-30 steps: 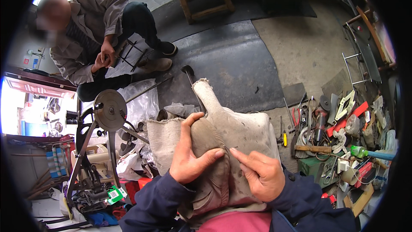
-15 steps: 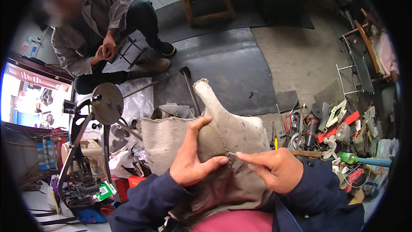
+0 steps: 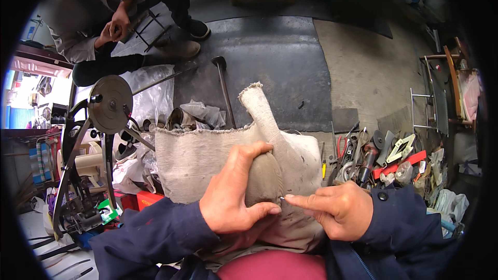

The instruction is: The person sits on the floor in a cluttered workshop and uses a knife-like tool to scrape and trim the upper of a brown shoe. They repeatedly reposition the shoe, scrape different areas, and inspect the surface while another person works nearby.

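A grey-brown suede shoe (image 3: 261, 182) with a stitched edge rests over my lap. Round its left side my left hand (image 3: 228, 193) is closed, fingers at the far end and thumb pressing near the seam. My right hand (image 3: 336, 208) pinches a thin silvery pin-like tool (image 3: 282, 197), its tip at the seam beside my left thumb. Most of that tool is hidden by the fingers, so I cannot tell whether it is a needle or an awl. A worn beige cloth (image 3: 194, 158) lies under the shoe, with a narrow frayed strip pointing away from me.
A black hand-cranked machine with a round wheel (image 3: 110, 105) stands at left. Pliers, a red bar (image 3: 399, 165) and other tools crowd the right. Ahead, a hammer-like metal rod (image 3: 224, 91) stands on dark matting (image 3: 275, 62). Another person (image 3: 119, 23) sits at the far left.
The view has shifted, tilting toward my lap. My right hand has come in closer, and less of the thin tool shows at the seam. The left hand keeps its hold on the shoe.
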Motion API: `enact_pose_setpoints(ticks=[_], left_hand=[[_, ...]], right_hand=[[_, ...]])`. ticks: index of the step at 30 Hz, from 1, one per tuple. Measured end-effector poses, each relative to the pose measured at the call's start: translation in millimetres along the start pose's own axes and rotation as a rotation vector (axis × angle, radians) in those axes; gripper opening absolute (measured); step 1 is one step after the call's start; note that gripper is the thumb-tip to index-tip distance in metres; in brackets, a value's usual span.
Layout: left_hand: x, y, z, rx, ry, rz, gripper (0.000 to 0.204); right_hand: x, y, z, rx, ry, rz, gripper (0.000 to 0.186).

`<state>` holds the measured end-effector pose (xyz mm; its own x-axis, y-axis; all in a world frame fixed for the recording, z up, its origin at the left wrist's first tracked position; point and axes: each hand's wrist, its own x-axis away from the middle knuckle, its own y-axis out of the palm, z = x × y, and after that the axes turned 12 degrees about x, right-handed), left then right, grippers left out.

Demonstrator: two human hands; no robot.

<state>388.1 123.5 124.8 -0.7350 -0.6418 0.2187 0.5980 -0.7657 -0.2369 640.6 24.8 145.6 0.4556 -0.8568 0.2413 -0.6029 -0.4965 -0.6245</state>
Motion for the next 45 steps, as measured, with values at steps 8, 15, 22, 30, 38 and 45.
enact_pose_setpoints(ticks=[8,15,22,30,38,45], left_hand=[[-8.7,-17.5,-10.6,0.146,0.016,-0.09,0.096],[-6.6,-9.2,-4.9,0.09,0.028,-0.087,0.094],[-13.6,-8.1,4.1,0.038,-0.018,-0.058,0.091],[-10.8,-8.1,-0.5,0.047,-0.08,-0.05,0.093],[-4.8,-7.3,-3.8,0.092,-0.156,-0.044,0.093],[5.2,-14.6,-17.4,0.117,0.131,0.031,0.099]], right_hand=[[-20.9,6.4,11.8,-0.186,-0.085,0.071,0.057],[-7.2,-5.8,-3.6,0.09,-0.042,0.02,0.053],[-15.3,-1.1,7.0,-0.31,0.036,0.008,0.044],[-15.4,-0.4,-2.1,0.002,0.044,0.001,0.041],[-21.2,2.5,1.2,-0.231,0.119,-0.018,0.039],[-28.4,-4.3,0.1,-0.075,-0.06,0.025,0.039]])
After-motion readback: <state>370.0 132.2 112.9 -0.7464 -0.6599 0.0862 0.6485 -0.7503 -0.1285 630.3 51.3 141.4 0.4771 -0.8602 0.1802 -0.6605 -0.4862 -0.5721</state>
